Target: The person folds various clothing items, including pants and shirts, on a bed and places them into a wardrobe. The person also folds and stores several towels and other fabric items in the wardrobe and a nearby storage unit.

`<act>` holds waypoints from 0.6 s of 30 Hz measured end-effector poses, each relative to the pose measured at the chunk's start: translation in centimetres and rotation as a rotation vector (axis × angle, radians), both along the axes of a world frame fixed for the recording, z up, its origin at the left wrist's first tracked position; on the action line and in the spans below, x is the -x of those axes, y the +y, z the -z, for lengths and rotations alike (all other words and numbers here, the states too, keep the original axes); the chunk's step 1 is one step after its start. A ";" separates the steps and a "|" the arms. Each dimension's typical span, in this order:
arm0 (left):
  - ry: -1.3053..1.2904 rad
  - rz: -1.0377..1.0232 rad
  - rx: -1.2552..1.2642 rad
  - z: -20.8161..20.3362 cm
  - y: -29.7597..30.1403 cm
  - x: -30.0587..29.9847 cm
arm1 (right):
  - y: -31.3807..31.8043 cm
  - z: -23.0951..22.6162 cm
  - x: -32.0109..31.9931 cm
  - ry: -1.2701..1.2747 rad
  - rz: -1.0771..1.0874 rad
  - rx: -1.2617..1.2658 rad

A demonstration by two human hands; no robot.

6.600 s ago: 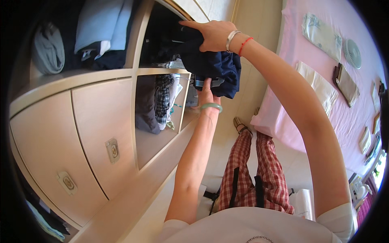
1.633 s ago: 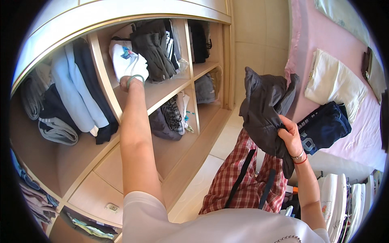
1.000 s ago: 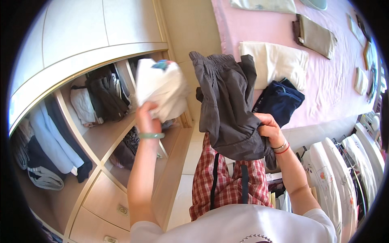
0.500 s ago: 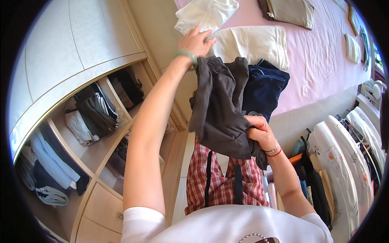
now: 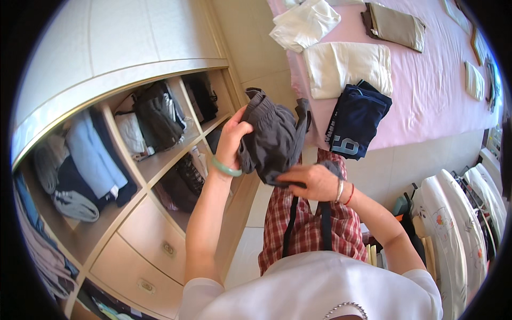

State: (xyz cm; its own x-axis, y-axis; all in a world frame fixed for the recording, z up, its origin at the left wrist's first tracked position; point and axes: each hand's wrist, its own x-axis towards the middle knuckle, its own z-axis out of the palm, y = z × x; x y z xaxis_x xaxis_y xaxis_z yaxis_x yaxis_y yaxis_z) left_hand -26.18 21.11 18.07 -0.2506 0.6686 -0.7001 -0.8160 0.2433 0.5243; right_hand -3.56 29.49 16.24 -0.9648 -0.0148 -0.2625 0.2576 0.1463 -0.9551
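Note:
Between my hands hangs a bunched dark grey pair of elastic-waisted trousers (image 5: 271, 137), partly folded over, in front of my lap. My left hand (image 5: 234, 140), with a green bangle at the wrist, grips their left side, thumb on top of the cloth. Lower down, my right hand (image 5: 316, 182) has its fingers closed on the bottom edge of the same trousers. Just beyond them, folded navy shorts (image 5: 358, 120) lie at the near corner of the bed. A folded cream garment (image 5: 346, 69) and a loosely heaped white one (image 5: 306, 24) lie farther back.
On my left stands an open wardrobe with cubbies of folded clothes (image 5: 93, 154) and wooden drawers (image 5: 152, 240). The pink-sheeted bed (image 5: 421, 98) also bears folded brown trousers (image 5: 399, 26). At the right is a row of white patterned covers (image 5: 448, 229).
My left hand has come back from near the white garment and closed on the trousers. My right hand has shifted left along them. The view has turned toward the wardrobe.

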 end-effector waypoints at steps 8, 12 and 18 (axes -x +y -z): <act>0.803 0.609 -0.088 -13.2 -4.7 -5.2 | 5.1 -10.5 4.1 0.289 0.190 -0.677; 1.104 0.749 -0.108 -15.6 -7.2 -7.7 | 4.2 -12.4 2.2 0.288 -0.058 -0.743; 1.512 0.698 0.038 -14.8 -12.9 -10.7 | 2.3 -14.3 -3.1 0.264 -0.092 -0.757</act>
